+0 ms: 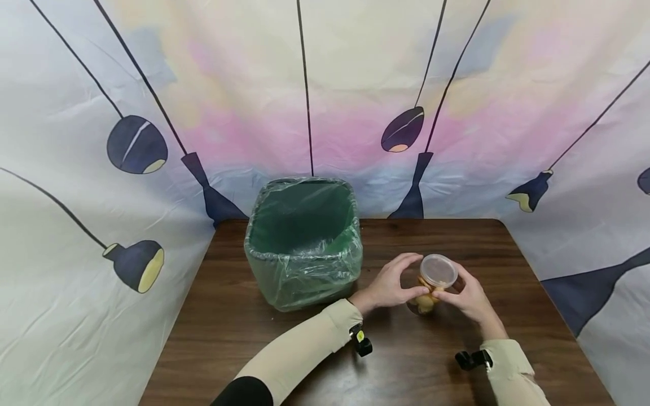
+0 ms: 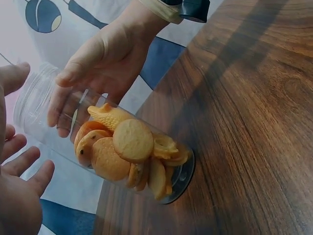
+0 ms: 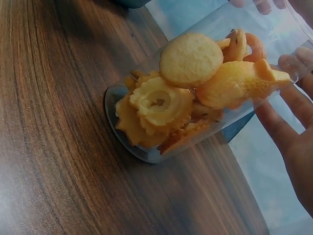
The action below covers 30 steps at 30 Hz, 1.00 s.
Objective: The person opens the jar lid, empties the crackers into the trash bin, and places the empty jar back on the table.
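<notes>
The jar (image 1: 425, 298) stood upright on the table (image 1: 411, 366), right of the lined bin (image 1: 304, 282), with the hands about it. It held assorted cookies (image 2: 131, 147) in its lower part; a translucent lid (image 1: 439, 270) showed at the top. The left hand (image 1: 387, 285) was well open, fingers spread beside the jar. The right hand (image 1: 469, 298) was also open, fingers slightly bent, at the opposite side. Firm contact by either could not be determined.
</notes>
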Each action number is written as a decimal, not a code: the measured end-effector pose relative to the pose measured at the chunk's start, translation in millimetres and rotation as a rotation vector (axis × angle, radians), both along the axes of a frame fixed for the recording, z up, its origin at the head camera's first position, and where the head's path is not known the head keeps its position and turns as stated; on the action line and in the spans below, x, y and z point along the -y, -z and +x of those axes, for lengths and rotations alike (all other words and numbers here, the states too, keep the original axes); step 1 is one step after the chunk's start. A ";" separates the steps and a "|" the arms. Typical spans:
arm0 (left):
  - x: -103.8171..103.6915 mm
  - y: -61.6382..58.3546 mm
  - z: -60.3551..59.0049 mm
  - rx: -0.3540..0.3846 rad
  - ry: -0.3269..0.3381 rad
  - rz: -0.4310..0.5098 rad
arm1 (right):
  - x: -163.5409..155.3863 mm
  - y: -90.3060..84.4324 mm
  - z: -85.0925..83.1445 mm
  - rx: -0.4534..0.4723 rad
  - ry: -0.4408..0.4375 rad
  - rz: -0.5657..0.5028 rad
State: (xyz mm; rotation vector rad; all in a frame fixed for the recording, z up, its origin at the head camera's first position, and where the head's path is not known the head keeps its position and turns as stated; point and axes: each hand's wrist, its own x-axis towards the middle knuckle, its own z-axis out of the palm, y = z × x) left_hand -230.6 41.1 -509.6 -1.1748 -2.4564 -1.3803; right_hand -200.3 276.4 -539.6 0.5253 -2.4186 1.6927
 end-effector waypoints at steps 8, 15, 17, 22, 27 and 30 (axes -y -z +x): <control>-6.4 -1.2 -4.8 -0.045 -0.005 -0.033 | 0.8 0.5 1.2 0.025 -0.004 -0.008; -12.1 -4.9 -10.4 -0.019 0.027 -0.036 | -0.8 -0.3 -0.5 0.007 -0.023 -0.019; -13.3 -5.2 -11.4 -0.012 0.037 -0.032 | -1.4 0.0 -1.1 0.003 -0.029 -0.016; -17.3 -6.3 -14.4 -0.013 0.033 -0.025 | -2.3 -0.9 -2.9 0.001 -0.036 -0.026; -20.2 -5.7 -16.6 -0.003 0.029 -0.044 | -2.8 1.0 -2.5 -0.004 -0.041 -0.034; -21.0 -5.4 -18.5 0.013 0.034 -0.040 | -2.6 2.8 -2.0 -0.003 -0.040 -0.038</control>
